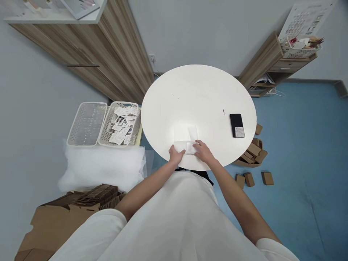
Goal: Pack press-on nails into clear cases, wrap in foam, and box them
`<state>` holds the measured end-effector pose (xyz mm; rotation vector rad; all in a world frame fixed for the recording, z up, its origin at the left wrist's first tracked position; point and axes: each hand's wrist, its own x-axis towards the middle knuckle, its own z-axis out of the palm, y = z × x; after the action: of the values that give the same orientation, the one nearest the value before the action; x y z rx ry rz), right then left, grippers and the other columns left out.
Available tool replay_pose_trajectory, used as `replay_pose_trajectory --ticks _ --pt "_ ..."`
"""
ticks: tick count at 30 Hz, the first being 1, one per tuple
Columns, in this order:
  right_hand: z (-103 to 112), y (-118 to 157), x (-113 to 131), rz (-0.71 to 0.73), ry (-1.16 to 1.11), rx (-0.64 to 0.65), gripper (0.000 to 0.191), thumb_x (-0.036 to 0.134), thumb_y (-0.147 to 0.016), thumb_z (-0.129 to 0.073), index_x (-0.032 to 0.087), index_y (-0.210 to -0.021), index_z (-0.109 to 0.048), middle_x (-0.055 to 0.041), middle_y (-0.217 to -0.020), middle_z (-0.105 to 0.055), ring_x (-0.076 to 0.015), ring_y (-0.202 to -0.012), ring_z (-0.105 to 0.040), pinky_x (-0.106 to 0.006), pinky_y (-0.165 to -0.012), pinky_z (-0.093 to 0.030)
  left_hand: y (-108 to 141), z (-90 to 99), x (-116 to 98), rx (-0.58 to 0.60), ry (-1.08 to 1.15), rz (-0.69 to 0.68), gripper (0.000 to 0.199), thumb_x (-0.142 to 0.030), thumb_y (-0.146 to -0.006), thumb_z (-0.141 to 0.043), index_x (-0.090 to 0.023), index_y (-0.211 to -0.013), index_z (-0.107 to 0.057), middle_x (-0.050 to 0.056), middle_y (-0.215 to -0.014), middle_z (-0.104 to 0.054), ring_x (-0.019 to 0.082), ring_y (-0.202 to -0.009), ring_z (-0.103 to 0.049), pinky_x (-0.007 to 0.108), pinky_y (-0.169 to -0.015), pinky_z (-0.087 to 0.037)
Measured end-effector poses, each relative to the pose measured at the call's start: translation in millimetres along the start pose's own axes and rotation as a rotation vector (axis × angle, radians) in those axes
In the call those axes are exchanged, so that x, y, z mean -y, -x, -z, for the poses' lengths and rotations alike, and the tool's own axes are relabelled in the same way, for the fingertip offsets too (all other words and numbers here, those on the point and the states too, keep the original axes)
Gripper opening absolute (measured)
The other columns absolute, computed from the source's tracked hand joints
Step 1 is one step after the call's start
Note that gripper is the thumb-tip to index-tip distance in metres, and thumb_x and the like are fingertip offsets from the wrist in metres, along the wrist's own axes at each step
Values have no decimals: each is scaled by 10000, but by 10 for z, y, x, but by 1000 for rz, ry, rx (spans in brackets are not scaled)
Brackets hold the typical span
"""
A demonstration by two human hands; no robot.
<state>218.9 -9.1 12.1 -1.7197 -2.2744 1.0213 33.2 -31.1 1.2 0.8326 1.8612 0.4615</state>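
A white, soft-looking wrapping sheet (179, 146), partly folded into a flat bundle, lies near the front edge of the round white table (195, 98). A flap of it stretches away from me over the tabletop. My left hand (176, 155) grips the bundle's left end between thumb and fingers. At the right end, my right hand (202, 150) holds the wrap, fingertips pressed on its folded edge. Whatever may be inside the bundle is hidden.
A black phone-like slab (236, 122) with a pale patch lies on the table's right. Leftward stand a basket of printed packets (119, 125), a basket of clear items (88, 123), stacked white sheets (103, 165) and flattened cardboard (65, 221). Small brown boxes (268, 178) sit on the floor.
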Motion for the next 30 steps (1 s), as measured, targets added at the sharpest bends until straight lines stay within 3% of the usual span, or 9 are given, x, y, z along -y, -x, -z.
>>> replay_pose_trajectory --ticks 3,7,10,13,19,23,26,28,30 --pt "-21 24 22 20 -7 -3 453 114 -712 -547 237 -1144 -489 -59 -1344 -322 -227 -1163 -376 -389 -927 -371 -6 19 -41 6 24 75 771 -471 -686 -590 -157 -1284 -217 180 -1301 -357 241 -1078 -496 301 -736 -479" --pt "-30 44 19 40 -26 -19 447 119 -715 -540 225 -1146 -489 -66 -1341 -317 -224 -1153 -374 -378 -922 -376 10 120 -53 149 -10 24 343 -386 -720 -562 -171 -982 -507 73 -958 -598 171 -782 -592 263 -605 -465" --pt "-51 39 -7 58 -39 -35 441 115 -706 -541 221 -1132 -500 -71 -1329 -313 -222 -1133 -382 -375 -916 -379 9 116 -101 175 -63 -90 135 -305 -713 -549 -174 -748 -550 6 -723 -585 126 -643 -550 241 -562 -432" --pt "-95 30 -34 63 -65 -68 433 112 -692 -547 217 -1112 -514 -83 -1283 -322 -211 -1063 -424 -370 -877 -406 -4 -3 -203 186 -145 -264 108 -282 -707 -538 -177 -705 -560 -17 -659 -549 107 -605 -506 228 -556 -413" --pt "-143 44 -39 25 -153 -133 384 153 -686 -548 200 -1067 -536 -72 -1005 -459 -206 -956 -475 -365 -834 -435 42 -248 -284 189 -326 -557 203 -290 -742 -521 -197 -894 -620 24 -823 -576 150 -763 -528 281 -702 -444" --pt "-108 81 13 -5 -212 -152 428 216 -711 -531 187 -1136 -483 -85 -1053 -488 -202 -963 -502 -352 -835 -443 91 -232 -197 107 -509 -779 274 -355 -776 -503 -249 -1001 -619 54 -1043 -519 227 -1005 -454 385 -852 -398" --pt "-73 111 74 -22 -129 -260 440 168 -731 -466 176 -1171 -448 -108 -1103 -496 -228 -1012 -488 -381 -834 -435 84 -188 -165 115 -587 -881 275 -355 -803 -469 -261 -1018 -612 60 -1114 -480 246 -1070 -409 429 -899 -358" --pt "-56 132 94 56 -33 -265 444 119 -720 -445 183 -1159 -459 -114 -1159 -487 -247 -1078 -456 -409 -876 -403 60 -159 -157 144 -624 -934 287 -346 -775 -509 -257 -1031 -602 66 -1139 -465 260 -1096 -390 450 -920 -336" --pt "-47 148 74 184 61 -179 457 116 -703 -474 196 -1153 -465 -107 -1251 -443 -272 -1174 -383 -443 -926 -357 24 -118 -143 187 -636 -973 325 -334 -741 -547 -256 -1054 -585 70 -1168 -454 272 -1121 -375 459 -929 -329"
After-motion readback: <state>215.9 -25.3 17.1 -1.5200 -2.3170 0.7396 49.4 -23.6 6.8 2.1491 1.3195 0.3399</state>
